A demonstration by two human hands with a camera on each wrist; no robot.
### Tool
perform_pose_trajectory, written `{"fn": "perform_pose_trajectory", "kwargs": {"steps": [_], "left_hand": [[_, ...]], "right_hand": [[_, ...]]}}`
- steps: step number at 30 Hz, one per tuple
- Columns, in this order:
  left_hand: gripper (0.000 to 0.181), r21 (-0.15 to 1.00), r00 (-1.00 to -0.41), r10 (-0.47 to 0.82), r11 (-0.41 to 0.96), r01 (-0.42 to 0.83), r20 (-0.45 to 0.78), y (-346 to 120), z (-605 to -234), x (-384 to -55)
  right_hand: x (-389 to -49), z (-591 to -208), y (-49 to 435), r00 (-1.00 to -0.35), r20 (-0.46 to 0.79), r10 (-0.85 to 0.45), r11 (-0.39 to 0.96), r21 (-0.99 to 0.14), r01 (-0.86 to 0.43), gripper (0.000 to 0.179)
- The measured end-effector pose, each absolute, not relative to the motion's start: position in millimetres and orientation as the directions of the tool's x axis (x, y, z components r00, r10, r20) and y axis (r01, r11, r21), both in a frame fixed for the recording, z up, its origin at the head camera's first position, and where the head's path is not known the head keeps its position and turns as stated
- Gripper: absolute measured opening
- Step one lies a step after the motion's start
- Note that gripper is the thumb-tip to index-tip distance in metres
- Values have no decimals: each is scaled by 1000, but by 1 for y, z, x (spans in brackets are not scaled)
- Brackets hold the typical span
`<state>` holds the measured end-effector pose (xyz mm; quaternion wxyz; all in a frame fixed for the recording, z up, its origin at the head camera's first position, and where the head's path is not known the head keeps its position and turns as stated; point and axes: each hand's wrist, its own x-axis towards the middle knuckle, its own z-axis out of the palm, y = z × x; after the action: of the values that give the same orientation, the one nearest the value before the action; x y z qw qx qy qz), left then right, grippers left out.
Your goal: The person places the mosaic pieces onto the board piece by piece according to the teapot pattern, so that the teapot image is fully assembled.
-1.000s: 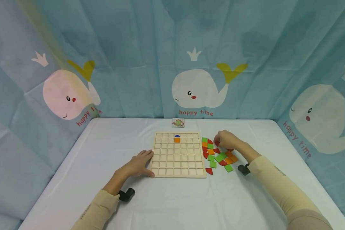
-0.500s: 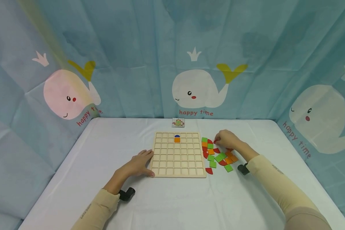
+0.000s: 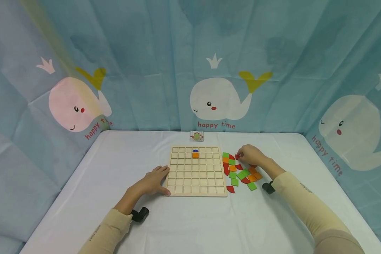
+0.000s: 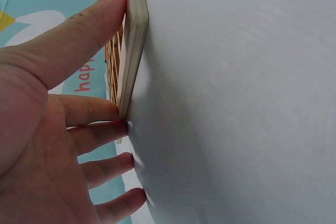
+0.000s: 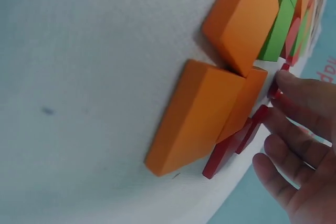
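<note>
In the head view a wooden grid board [image 3: 195,176] lies mid-table, a blue half-round tile [image 3: 195,151] and an orange square tile [image 3: 195,155] set in its back rows. My left hand [image 3: 153,180] rests at the board's left edge with fingers spread; in the left wrist view the thumb [image 4: 100,22] lies along the board's rim. Right of the board, my right hand [image 3: 251,154] is at the back of a pile of loose tiles. Between its thumb and forefinger it pinches a red tile [image 5: 274,85], mostly covered by the fingers.
Several green square tiles [image 3: 234,182], orange tiles [image 3: 252,177] and red quarter-round tiles [image 3: 230,189] lie scattered along the board's right side. A small picture card [image 3: 197,136] sits behind the board. A curtain [image 3: 146,70] hangs at the table's back edge.
My right hand has drawn the red tile slightly left, and more of it shows past the fingertips. The left hand and the board have stayed put.
</note>
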<state>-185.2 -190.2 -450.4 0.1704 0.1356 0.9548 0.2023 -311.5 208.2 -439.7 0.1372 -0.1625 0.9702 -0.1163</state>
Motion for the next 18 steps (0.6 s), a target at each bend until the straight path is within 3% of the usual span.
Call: {"fn": "perform_pose_trajectory", "kwargs": {"steps": [8,18], "left_hand": [[100,420,-908,321,887,190,-269,-190,-452,-186],[99,426,-909,317,886,182,-271,-189,-451,-185]], "right_hand": [[-312,-437,203,-918,-223,-328,925,-275,-263,31],[-310,-437,202,-920,-223,-323,923,-288,-255,22]]}}
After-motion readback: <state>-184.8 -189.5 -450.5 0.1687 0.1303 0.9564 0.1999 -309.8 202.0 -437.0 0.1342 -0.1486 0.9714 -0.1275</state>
